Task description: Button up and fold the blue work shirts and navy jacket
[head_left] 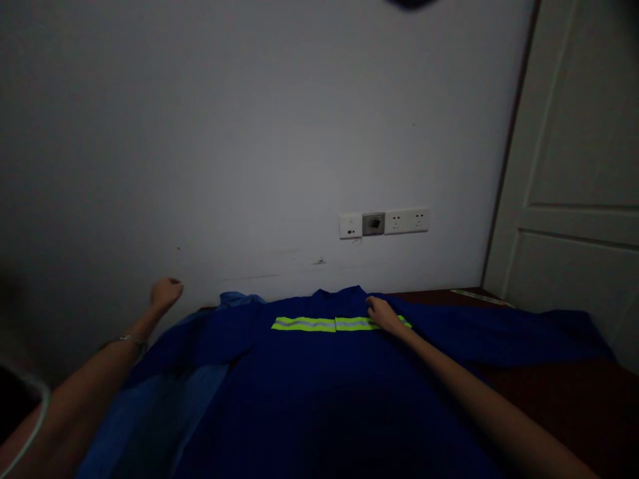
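A dark blue work jacket (319, 392) with a yellow-green reflective stripe (319, 324) lies spread flat on a dark brown table (574, 392). My right hand (385, 314) rests on the jacket just below its collar, at the right end of the stripe, fingers laid flat. My left hand (166, 291) hangs in the air past the jacket's left shoulder, close to the wall, with its fingers curled in; nothing shows in it. A thin bracelet (130, 340) sits on my left wrist.
A pale wall (249, 133) stands right behind the table, with a row of sockets and a switch (383, 223) above the collar. A white door (579, 199) is at the right. A lighter blue cloth (164, 406) lies under the jacket's left side.
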`<action>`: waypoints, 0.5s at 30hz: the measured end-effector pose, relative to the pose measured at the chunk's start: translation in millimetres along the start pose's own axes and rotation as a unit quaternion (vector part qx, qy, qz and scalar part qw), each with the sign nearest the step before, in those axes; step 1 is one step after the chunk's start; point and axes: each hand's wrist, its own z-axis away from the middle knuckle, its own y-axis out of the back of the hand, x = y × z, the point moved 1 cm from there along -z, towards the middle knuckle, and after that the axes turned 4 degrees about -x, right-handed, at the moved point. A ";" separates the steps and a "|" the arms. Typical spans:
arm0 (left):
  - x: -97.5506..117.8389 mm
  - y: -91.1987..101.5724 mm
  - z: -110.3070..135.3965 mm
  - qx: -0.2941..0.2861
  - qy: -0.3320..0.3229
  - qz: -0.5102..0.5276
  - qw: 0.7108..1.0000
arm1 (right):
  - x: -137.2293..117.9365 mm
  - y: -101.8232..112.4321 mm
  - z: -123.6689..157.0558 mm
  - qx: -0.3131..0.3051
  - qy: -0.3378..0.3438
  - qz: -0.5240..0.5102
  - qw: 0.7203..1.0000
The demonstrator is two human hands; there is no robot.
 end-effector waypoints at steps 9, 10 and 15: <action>152.1 -190.3 60.5 -0.422 -0.157 0.110 0.886 | 27.7 -13.8 -73.2 0.032 -0.112 -0.022 0.993; 161.8 -210.3 72.5 -0.448 -0.159 0.107 0.873 | 31.0 -16.5 -76.7 0.033 -0.120 -0.028 0.992; 191.9 -282.5 109.6 -0.475 -0.160 0.083 0.861 | 43.8 -27.0 -89.6 0.049 -0.152 -0.074 0.984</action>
